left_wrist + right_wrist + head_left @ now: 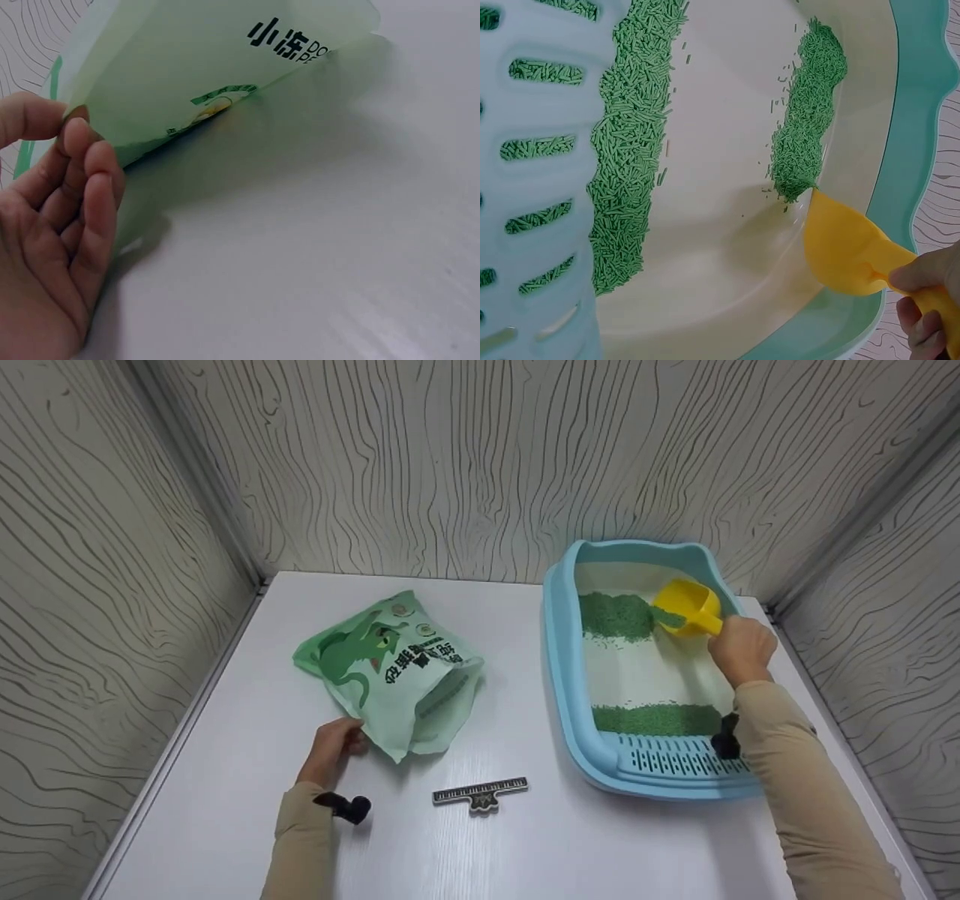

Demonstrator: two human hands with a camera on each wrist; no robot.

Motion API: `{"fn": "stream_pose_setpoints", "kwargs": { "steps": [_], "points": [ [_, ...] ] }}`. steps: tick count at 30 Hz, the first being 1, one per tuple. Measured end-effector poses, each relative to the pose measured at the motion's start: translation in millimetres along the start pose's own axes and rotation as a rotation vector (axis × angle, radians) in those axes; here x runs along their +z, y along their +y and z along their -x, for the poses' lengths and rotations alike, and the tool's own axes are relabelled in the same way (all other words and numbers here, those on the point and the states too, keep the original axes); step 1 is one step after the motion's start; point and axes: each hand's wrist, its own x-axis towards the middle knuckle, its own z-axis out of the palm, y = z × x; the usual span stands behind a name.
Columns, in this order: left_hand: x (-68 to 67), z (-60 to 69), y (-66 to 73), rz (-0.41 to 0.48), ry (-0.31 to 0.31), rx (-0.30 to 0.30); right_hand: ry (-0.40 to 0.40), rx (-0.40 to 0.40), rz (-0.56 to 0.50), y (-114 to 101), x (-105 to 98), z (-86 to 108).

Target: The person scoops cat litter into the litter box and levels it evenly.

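Note:
A blue litter box (564, 660) with a cream inside holds green pellet cat litter. One heap of litter (616, 615) lies toward its far end, and a strip of litter (656, 719) runs along the near end beside the slotted grate. My right hand (742, 649) grips the handle of a yellow scoop (847, 247). The scoop is tilted over the box, with pellets at its lip above the end of the far heap. My left hand (335, 744) pinches the edge of a green cat litter bag (386, 667) between thumb and finger. The bag lies on its side, its mouth gaping toward me.
A dark bar-shaped clip (481, 793) lies on the white table (495, 855) between the bag and the box. Wood-grain panels (450, 472) enclose the table at the back and both sides. The box stands close to the right edge.

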Motion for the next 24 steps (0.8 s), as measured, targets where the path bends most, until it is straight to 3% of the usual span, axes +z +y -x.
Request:
{"fn": "stream_pose_setpoints", "kwargs": {
  "steps": [9, 24],
  "points": [
    [-0.4, 0.1, 1.2, 0.001, 0.002, -0.004, -0.003, -0.002, 0.007, -2, 0, -2.0],
    [-0.5, -1.7, 2.1, -0.095, 0.046, -0.008, 0.156, -0.084, 0.063, -10, 9, -3.2]
  ]
}}
